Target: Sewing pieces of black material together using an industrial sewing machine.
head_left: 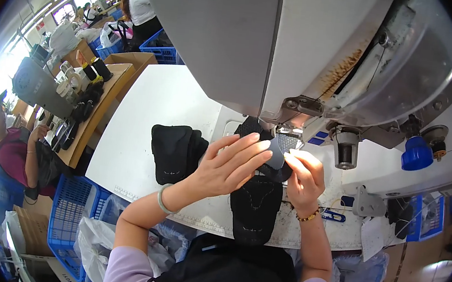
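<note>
A grey curved piece point(278, 156) with a textured light section lies on black fabric point(249, 127) below the head of a white industrial sewing machine point(236, 43). My left hand point(234, 164) rests with its fingers stretched out flat, the tips at the grey piece's left edge. On the other side my right hand point(305, 179) pinches the grey piece's right edge between thumb and fingers. The needle area is partly hidden by the machine head. Right below my hands a black shoe-upper-like fabric piece point(254, 210) hangs toward the table's front edge.
A stack of black fabric pieces point(171, 154) lies left on the white table point(146, 110). Small blue thread snips point(334, 215) lie at right. Blue crates point(72, 218) stand at lower left. A co-worker point(16, 146) sits at far left beside another machine point(41, 88).
</note>
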### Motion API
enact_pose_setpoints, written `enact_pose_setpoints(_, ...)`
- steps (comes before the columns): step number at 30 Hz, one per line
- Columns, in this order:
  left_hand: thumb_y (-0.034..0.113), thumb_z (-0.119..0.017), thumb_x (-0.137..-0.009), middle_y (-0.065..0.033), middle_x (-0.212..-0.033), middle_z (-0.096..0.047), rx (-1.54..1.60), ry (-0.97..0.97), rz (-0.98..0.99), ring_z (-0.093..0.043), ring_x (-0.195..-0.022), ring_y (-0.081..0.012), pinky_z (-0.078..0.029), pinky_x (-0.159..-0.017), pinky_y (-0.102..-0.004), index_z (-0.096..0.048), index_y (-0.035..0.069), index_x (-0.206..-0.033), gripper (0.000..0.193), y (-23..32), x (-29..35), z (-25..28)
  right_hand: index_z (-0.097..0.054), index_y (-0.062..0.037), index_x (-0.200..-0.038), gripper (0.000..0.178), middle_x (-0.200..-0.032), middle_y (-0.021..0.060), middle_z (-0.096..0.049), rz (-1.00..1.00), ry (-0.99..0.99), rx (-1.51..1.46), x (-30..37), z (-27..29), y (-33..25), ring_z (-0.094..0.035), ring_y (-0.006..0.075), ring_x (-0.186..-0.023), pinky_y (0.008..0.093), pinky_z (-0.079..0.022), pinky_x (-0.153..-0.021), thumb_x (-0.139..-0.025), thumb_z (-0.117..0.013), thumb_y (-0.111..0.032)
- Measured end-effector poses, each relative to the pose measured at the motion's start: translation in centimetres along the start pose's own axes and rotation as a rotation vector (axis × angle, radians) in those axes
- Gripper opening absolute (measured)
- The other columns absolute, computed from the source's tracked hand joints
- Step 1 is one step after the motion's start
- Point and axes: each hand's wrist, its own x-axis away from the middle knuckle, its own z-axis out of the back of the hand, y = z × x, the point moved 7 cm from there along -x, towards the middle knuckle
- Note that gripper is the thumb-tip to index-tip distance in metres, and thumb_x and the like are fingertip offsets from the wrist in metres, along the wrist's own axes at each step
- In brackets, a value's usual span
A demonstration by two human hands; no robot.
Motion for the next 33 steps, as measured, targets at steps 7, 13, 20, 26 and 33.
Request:
enact_pose_setpoints(7, 0.01, -0.061, -0.076, -0.0044, -0.103, -0.061, -0.001, 0.056, -0.182, -0.058, -0.098, -0.0189, -0.047, -0.087, -0.0322, -0.065, 0.005, -0.098, 0.023, 0.9, -1.9, 0.3, -0.067, -0.0041, -0.092, 0.024, -0.093, 0.009, -0.063, 0.102, -0.043, 0.056, -0.1, -0.1, -0.2, -0.062, 0.0241, -0.086, 0.0313, -0.052, -0.071, -0.071, -0.063, 0.006)
enact_pose_setpoints(13, 0.006, -0.061, -0.074, -0.0062, -0.094, -0.066, 0.033, 0.085, -0.216, -0.063, -0.085, -0.0195, -0.05, -0.075, -0.029, -0.067, 0.002, -0.093, 0.02, 1.1, -2.0, 0.9, -0.067, -0.0013, -0.086, 0.017, -0.095, 0.0079, -0.066, 0.209, -0.107, 0.171, -1.3, 0.5, -1.0, -0.062, 0.024, -0.087, 0.0332, -0.05, -0.075, -0.07, -0.063, 0.004)
enact_pose_setpoints(20, 0.001, -0.06, -0.074, -0.0079, -0.088, -0.065, 0.055, 0.108, -0.2, -0.064, -0.081, -0.0205, -0.051, -0.071, -0.0288, -0.067, 0.0, -0.091, 0.019, 1.3, -2.3, 0.3, -0.069, -0.0059, -0.091, 0.026, -0.097, 0.0068, -0.067, 0.12, -0.212, 0.059, -1.2, 0.9, 0.7, -0.063, 0.0192, -0.085, 0.029, -0.047, -0.075, -0.07, -0.063, 0.009)
enact_pose_setpoints(26, 0.003, -0.061, -0.07, -0.0067, -0.09, -0.064, 0.1, 0.129, -0.176, -0.063, -0.083, -0.02, -0.051, -0.075, -0.0295, -0.067, 0.0, -0.093, 0.023, 0.2, -2.3, -0.1, -0.068, -0.0084, -0.095, 0.029, -0.1, 0.0047, -0.066, 0.092, -0.249, 0.095, -1.3, 0.5, 0.9, -0.061, 0.0176, -0.086, 0.0277, -0.046, -0.073, -0.072, -0.065, 0.008)
enact_pose_setpoints(33, 0.0, -0.06, -0.068, -0.007, -0.096, -0.064, 0.306, 0.065, -0.11, -0.062, -0.093, -0.0219, -0.05, -0.081, -0.0319, -0.063, 0.001, -0.1, 0.032, -2.0, -2.0, -0.9, -0.068, -0.009, -0.101, 0.033, -0.101, 0.003, -0.065, 0.144, -0.271, 0.177, -1.4, 0.2, -0.2, -0.06, 0.0179, -0.089, 0.0286, -0.044, -0.075, -0.071, -0.063, 0.005)
